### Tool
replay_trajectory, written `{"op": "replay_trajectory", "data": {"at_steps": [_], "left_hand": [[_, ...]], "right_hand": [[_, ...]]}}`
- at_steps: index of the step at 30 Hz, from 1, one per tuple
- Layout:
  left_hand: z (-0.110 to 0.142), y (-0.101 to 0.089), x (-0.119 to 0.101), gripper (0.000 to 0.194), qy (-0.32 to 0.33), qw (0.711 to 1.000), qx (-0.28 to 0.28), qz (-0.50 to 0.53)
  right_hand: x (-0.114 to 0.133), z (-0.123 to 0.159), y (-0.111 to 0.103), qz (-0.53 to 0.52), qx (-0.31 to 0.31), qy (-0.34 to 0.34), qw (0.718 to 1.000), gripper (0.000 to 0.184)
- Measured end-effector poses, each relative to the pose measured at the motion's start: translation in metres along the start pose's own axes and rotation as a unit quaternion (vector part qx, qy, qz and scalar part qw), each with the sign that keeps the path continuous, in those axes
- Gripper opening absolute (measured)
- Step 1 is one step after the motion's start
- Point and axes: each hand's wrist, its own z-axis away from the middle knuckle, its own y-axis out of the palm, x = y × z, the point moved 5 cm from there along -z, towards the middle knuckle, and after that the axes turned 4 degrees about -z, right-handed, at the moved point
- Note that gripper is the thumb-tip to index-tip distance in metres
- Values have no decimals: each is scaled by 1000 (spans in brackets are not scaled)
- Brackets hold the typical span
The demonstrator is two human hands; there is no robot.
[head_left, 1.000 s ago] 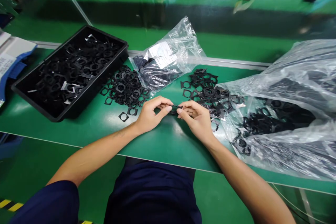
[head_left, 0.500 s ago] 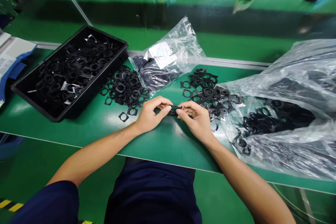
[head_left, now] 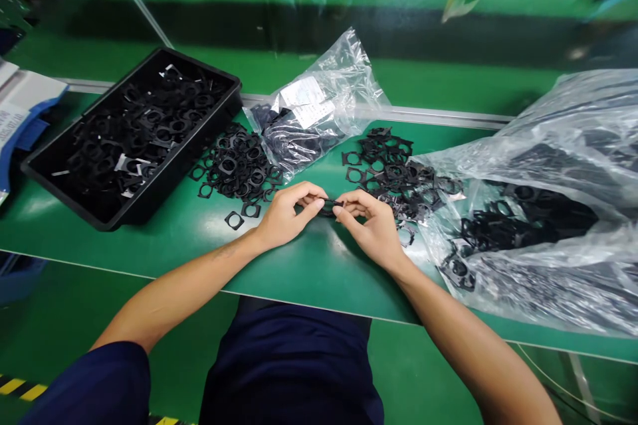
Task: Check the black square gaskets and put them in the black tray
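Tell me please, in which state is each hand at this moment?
Left hand: closed, pinching one end of a black part.
Right hand: closed, pinching the other end of it.

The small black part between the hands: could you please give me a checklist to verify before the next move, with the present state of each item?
1. Left hand grips the small black part: ok, by its fingertips.
2. Right hand holds its other end: ok.
3. Shape and condition of this part: cannot tell, too small and partly covered by fingers.
4. Left loose pile and right loose pile kept apart: ok.
5. Large clear bag closed: not ok, its mouth is open.
6. Black tray resting on the table: ok.
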Motion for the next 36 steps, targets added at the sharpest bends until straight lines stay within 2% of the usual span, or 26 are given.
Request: {"op": "replay_trajectory", "data": {"at_steps": [9, 28, 36], "left_hand": [[-1, 1, 0, 16, 1, 1000, 2, -7], [-1, 1, 0, 16, 4, 1000, -1, -8], [-1, 1, 0, 18, 6, 1000, 3, -12]], "right_hand": [[-1, 0, 0, -13, 7, -13, 1000, 8], [2, -1, 1, -2, 8, -1, 1000, 18], [1, -1, 1, 2, 7, -8, 1000, 13]]}}
